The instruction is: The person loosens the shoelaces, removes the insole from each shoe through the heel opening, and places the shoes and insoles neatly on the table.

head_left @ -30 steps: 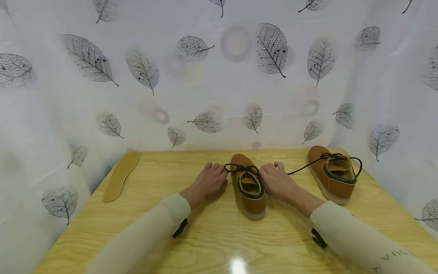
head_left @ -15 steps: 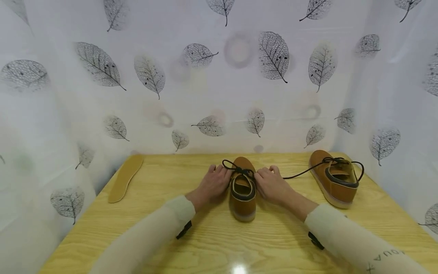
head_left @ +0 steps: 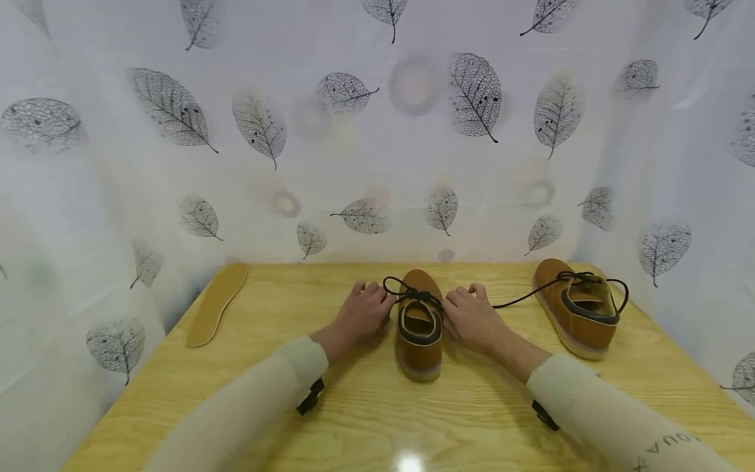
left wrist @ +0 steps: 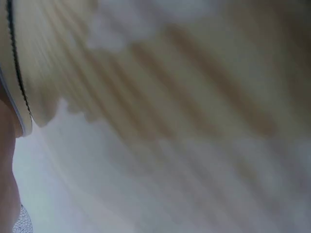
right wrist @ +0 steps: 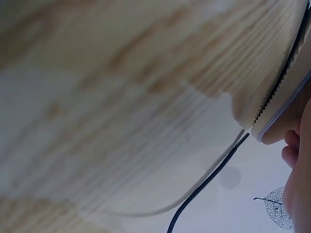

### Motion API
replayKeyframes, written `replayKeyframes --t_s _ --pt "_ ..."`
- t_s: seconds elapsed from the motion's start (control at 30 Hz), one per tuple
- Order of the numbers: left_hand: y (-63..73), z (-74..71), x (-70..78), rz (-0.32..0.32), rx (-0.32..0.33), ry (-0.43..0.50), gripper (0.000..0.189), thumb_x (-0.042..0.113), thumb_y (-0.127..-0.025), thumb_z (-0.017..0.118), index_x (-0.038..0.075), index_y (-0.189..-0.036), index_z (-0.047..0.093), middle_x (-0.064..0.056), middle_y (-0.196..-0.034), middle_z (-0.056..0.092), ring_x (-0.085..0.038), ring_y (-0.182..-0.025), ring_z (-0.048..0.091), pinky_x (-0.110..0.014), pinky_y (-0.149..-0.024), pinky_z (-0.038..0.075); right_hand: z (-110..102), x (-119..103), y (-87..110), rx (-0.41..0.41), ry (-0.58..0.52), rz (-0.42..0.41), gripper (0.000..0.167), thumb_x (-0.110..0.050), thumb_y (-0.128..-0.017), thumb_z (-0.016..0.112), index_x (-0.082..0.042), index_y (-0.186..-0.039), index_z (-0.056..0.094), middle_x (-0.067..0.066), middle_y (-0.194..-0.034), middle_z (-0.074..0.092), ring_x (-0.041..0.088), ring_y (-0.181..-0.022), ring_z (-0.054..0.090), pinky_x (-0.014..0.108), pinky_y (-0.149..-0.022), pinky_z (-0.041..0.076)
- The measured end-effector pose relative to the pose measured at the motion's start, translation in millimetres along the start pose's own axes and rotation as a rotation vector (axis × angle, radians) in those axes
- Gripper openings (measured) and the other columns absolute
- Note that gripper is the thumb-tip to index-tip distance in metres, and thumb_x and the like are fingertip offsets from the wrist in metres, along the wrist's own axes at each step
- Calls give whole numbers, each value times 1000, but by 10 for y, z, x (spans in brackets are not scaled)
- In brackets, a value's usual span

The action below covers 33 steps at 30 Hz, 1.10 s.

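A brown lace-up shoe (head_left: pixel 420 357) stands at mid-table, heel toward me and toe toward the back. Its black shoelace (head_left: pixel 420 296) is knotted over the tongue, with a loop standing out to the left. Beside the shoe's left side, my left hand (head_left: pixel 362 313) pinches the lace with curled fingers. My right hand (head_left: pixel 474 319) does likewise on the right; its fingertips are partly hidden. In the left wrist view only an edge of the hand (left wrist: pixel 6 170) and the shoe's sole (left wrist: pixel 22 114) show. The right wrist view catches curled fingers (right wrist: pixel 290 148) close to the sole (right wrist: pixel 279 109).
A second brown shoe (head_left: pixel 584 331) stands at the right; a black lace trails from it toward my right hand. A tan insole (head_left: pixel 217 305) lies at the left of the wooden table (head_left: pixel 354 426). Behind hangs a leaf-patterned curtain (head_left: pixel 377 157).
The shoe has turned from slanted to nearly straight. The loop on the right of the knot has shrunk from view. My left hand has drawn slightly left, away from the shoe. The head view has shifted.
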<state>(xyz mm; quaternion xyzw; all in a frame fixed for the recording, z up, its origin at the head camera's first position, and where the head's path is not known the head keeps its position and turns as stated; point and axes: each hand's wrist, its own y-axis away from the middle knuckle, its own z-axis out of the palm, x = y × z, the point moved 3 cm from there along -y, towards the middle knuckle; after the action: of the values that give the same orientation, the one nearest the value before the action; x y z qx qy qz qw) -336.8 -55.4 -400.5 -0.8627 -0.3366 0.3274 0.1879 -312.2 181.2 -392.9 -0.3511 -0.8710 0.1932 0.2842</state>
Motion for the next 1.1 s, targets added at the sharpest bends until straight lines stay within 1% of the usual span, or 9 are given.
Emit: replayKeyframes --t_s 0.13,0.33,0.43,0.6,0.7,0.8,0.87,0.97,1.1 --pt "12 0 -32 33 37 -28 12 24 -93 61 15 -99 64 -5 -92 66 -25 -87 57 -43 -84 36 4 -3 0 -1 4 12 11 -19 -89 59 -8 -88 59 7 -92 60 26 -85 54 52 -85 35" --pt "25 40 -11 86 35 -42 13 26 -92 59 15 -99 63 -4 -89 65 -25 -87 56 -42 -84 35 -11 5 30 36 2 2 12 -18 -87 51 -9 -81 57 6 -86 57 26 -81 50 53 -84 34" --pt "40 52 -14 81 30 -58 14 26 -92 58 15 -99 63 -4 -89 63 -25 -87 55 -43 -85 35 -4 15 37 38 14 7 14 -17 -86 49 -9 -79 57 5 -83 57 25 -79 48 53 -84 34" --pt "70 41 -43 74 48 -83 14 26 -91 58 14 -96 63 -3 -88 61 -24 -83 52 -43 -87 36 28 53 44 5 52 48 17 -18 -86 50 -10 -72 56 5 -78 57 25 -76 46 55 -87 34" --pt "84 42 -49 77 38 -81 14 24 -94 56 13 -97 63 -3 -88 61 -24 -83 52 -43 -88 36 40 58 54 4 57 65 18 -18 -85 51 -11 -69 54 5 -76 57 25 -75 46 55 -87 35" --pt "92 35 -57 76 11 -78 15 25 -96 54 14 -100 63 -3 -90 61 -24 -85 52 -43 -89 36 33 48 57 8 50 73 20 -18 -85 53 -12 -66 52 4 -74 57 25 -74 46 56 -86 34" --pt "102 27 -66 74 -5 -81 15 25 -96 54 14 -101 63 -3 -90 61 -24 -85 52 -43 -88 36 34 44 57 -9 54 85 21 -18 -85 54 -12 -64 51 4 -74 58 25 -73 46 56 -86 33" --pt "123 21 -84 77 -16 -83 14 24 -95 54 14 -100 62 -3 -89 61 -24 -84 51 -43 -87 36 37 52 54 -66 66 120 23 -19 -86 55 -12 -65 53 5 -76 60 25 -74 46 55 -87 32" --pt "132 27 -109 86 -1 -80 13 22 -95 53 13 -98 62 -3 -88 60 -24 -83 51 -43 -87 36 38 72 37 -130 84 161 23 -19 -88 57 -12 -66 56 6 -78 62 26 -75 48 55 -89 31"
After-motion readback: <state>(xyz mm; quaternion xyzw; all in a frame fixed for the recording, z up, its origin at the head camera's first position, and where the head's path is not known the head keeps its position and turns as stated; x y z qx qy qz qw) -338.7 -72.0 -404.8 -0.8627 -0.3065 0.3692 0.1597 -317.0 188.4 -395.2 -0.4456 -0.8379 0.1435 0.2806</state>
